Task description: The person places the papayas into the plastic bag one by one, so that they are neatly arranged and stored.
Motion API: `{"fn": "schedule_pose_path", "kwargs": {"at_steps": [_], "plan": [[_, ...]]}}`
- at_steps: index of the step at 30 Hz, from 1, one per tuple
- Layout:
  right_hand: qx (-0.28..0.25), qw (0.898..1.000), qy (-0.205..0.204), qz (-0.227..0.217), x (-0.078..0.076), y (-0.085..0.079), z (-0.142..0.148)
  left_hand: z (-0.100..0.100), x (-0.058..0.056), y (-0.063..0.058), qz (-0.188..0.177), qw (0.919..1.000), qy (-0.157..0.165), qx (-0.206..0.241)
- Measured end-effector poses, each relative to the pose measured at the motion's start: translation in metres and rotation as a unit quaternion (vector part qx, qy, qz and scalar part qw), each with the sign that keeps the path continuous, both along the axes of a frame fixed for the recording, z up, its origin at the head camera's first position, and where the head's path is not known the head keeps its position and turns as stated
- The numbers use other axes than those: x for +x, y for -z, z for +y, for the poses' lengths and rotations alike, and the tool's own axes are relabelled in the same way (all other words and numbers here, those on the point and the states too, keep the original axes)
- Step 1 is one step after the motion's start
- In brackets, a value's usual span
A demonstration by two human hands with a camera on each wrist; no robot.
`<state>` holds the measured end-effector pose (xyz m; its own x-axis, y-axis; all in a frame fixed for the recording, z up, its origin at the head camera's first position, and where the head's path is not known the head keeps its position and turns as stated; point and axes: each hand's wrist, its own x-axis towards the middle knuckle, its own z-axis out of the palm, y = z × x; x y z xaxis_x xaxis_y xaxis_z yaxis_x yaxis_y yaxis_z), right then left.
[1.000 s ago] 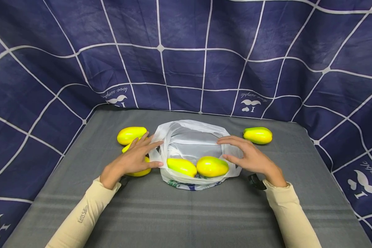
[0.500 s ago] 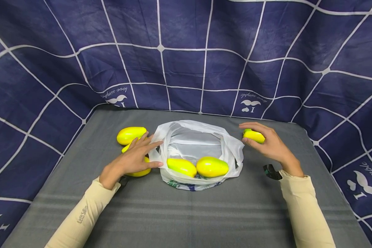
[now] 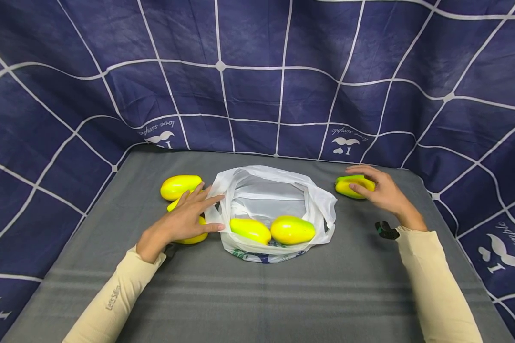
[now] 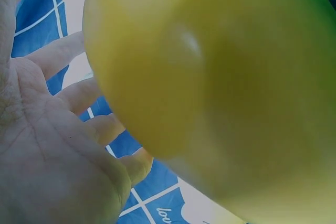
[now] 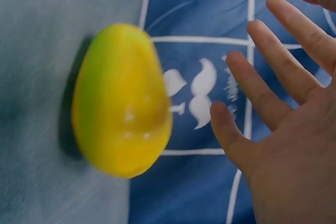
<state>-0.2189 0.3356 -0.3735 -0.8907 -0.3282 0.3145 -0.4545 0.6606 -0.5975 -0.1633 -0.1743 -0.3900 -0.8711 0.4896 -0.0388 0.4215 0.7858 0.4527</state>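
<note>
My left hand lies with fingers spread at the left edge of the white plastic bag, thumb and fingertips overlapping its rim. Partly under that hand sits a papaya; the left wrist view shows a large yellow papaya in front of the palm. Two yellow-green papayas, one on the left and one on the right, lie inside the bag's open mouth. On the right, my right hand hovers with spread fingers over another papaya. The right wrist view shows a gap between this papaya and the fingers.
Beyond the left hand lies a papaya, with another mostly hidden beneath the fingers. A grey cloth covers the table. Dark blue curtains with white lines enclose the back and sides.
My right hand has let go of the bag's right side and moved right to the lone papaya, which has turned slightly. The bag's right handle has sagged outward. The left hand stays put.
</note>
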Motion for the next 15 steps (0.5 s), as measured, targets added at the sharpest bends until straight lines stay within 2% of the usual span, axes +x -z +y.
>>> {"fn": "schedule_pose_path", "kwargs": {"at_steps": [9, 15], "plan": [[0.022, 1.000, 0.005, 0.008, -0.009, 0.017, 0.018, 0.001, 0.000, 0.000, -0.002, 1.0000, 0.000, -0.002], [0.035, 0.999, 0.020, -0.024, -0.011, 0.024, 0.026, 0.002, -0.001, 0.000, -0.001, 1.0000, 0.001, -0.006]]}}
